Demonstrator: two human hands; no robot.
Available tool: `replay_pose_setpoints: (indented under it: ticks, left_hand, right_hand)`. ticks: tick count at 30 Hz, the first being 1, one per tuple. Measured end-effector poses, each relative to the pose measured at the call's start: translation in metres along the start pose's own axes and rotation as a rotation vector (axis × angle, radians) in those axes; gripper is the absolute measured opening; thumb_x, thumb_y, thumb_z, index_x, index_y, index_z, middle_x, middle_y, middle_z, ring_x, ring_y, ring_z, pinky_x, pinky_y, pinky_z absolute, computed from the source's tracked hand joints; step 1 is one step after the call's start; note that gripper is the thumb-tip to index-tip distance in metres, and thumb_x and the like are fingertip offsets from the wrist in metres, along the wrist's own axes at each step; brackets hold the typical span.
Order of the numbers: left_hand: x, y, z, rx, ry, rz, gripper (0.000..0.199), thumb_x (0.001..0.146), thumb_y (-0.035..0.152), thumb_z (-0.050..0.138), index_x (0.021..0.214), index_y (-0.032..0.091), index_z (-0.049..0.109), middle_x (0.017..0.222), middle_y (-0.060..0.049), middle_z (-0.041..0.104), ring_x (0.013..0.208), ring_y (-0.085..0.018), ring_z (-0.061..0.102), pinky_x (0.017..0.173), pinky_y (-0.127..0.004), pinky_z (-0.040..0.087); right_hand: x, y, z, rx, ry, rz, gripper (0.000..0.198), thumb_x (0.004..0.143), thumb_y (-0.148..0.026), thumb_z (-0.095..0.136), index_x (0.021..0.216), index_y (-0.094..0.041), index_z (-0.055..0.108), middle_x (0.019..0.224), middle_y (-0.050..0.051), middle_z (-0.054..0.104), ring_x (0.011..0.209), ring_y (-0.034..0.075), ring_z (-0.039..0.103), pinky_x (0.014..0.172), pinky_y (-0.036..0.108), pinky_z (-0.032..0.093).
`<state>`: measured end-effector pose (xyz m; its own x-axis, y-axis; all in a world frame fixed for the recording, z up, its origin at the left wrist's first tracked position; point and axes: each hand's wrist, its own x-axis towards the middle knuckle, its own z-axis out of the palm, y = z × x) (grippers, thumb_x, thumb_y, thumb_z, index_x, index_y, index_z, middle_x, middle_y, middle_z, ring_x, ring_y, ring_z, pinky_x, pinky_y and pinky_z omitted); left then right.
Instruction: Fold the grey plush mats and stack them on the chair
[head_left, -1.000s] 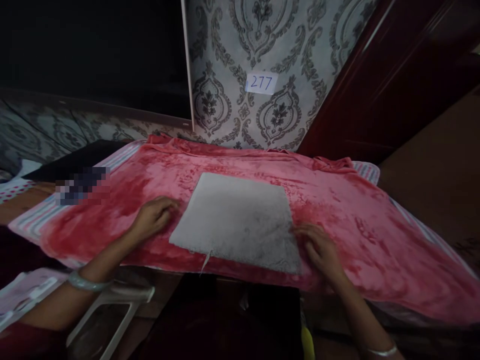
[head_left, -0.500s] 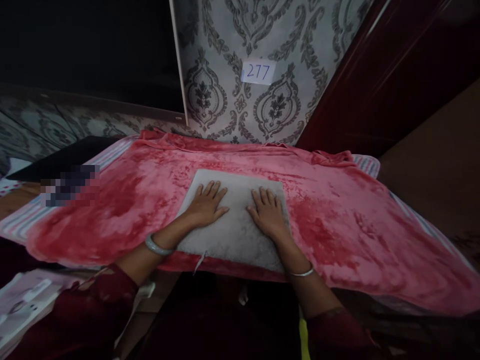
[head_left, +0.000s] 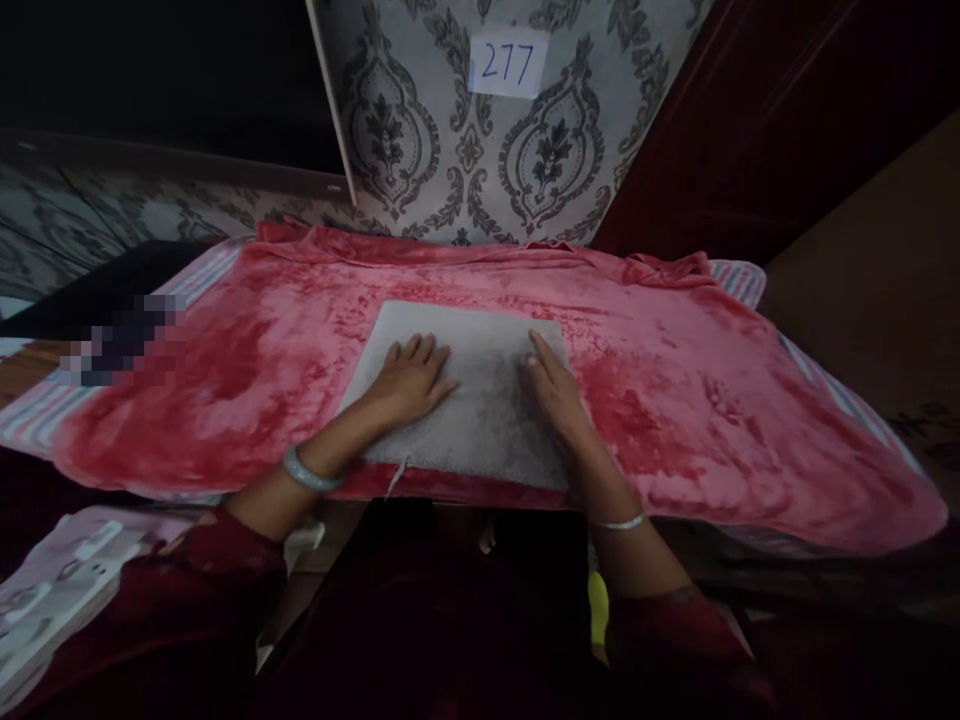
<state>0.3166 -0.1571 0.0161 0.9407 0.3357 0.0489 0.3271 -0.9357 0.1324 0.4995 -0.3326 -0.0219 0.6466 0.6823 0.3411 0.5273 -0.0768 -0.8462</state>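
A grey, nearly square piece of plush-looking cloth [head_left: 480, 430] lies flat on a red and pink plush blanket [head_left: 675, 370]. My left hand [head_left: 411, 385] rests palm down on the cloth's left half, fingers spread. At the cloth's right side, my right hand [head_left: 556, 395] is tilted onto its outer edge, with its fingers stretched out and nothing visible in them. A thin white strip [head_left: 397, 477] sticks out at the cloth's near left edge.
Striped fabric [head_left: 45, 405] shows beneath the blanket at the sides. A dark screen [head_left: 172, 90] and a paper marked 277 [head_left: 508, 62] are at the wall behind. A blurred-out dark item [head_left: 124, 340] lies left. A white power strip [head_left: 75, 590] is low left.
My right hand has turned from lying flat to standing on its edge and shifted toward the cloth's right side. My left hand stays flat on the cloth. The camera view has tilted slightly downward.
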Motion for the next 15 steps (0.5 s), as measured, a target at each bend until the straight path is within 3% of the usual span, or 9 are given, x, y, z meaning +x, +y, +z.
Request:
replay_pose_setpoints:
  ticks: [4,8,11,15]
  left_hand:
    - [-0.023,0.056,0.014,-0.046,0.035,0.236,0.067,0.103,0.049,0.038,0.160,0.014,0.034,0.168,-0.017,0.030,0.157,-0.029,0.023,0.128,-0.051,0.015]
    - [-0.033,0.089,0.037,-0.016,0.026,0.293,0.068,0.102,0.049,0.038,0.159,0.011,0.035,0.168,-0.017,0.029,0.158,-0.030,0.020,0.128,-0.055,0.012]
    - [-0.034,0.086,0.045,-0.014,0.045,0.276,0.069,0.102,0.049,0.040,0.160,0.013,0.034,0.168,-0.016,0.028,0.158,-0.029,0.020,0.129,-0.054,0.013]
    - [-0.042,0.057,0.039,-0.012,0.079,0.163,0.070,0.100,0.054,0.043,0.159,0.016,0.035,0.168,-0.016,0.028,0.157,-0.029,0.022,0.128,-0.052,0.018]
  right_hand:
    - [-0.036,-0.019,0.007,0.373,0.154,0.099,0.066,0.101,-0.059,0.036,0.159,-0.028,0.034,0.167,0.009,0.034,0.149,0.024,0.039,0.123,0.052,0.032]
    - [-0.059,-0.023,0.028,0.425,0.255,0.154,0.065,0.100,-0.057,0.044,0.155,-0.023,0.042,0.163,0.012,0.038,0.148,0.023,0.040,0.125,0.050,0.028]
    - [-0.063,-0.020,0.032,0.437,0.272,0.140,0.060,0.101,-0.056,0.045,0.152,-0.025,0.045,0.161,0.011,0.042,0.146,0.023,0.044,0.124,0.051,0.030]
    - [-0.062,-0.018,0.029,0.429,0.261,0.138,0.056,0.102,-0.055,0.042,0.150,-0.028,0.048,0.160,0.009,0.043,0.144,0.022,0.046,0.124,0.052,0.031]
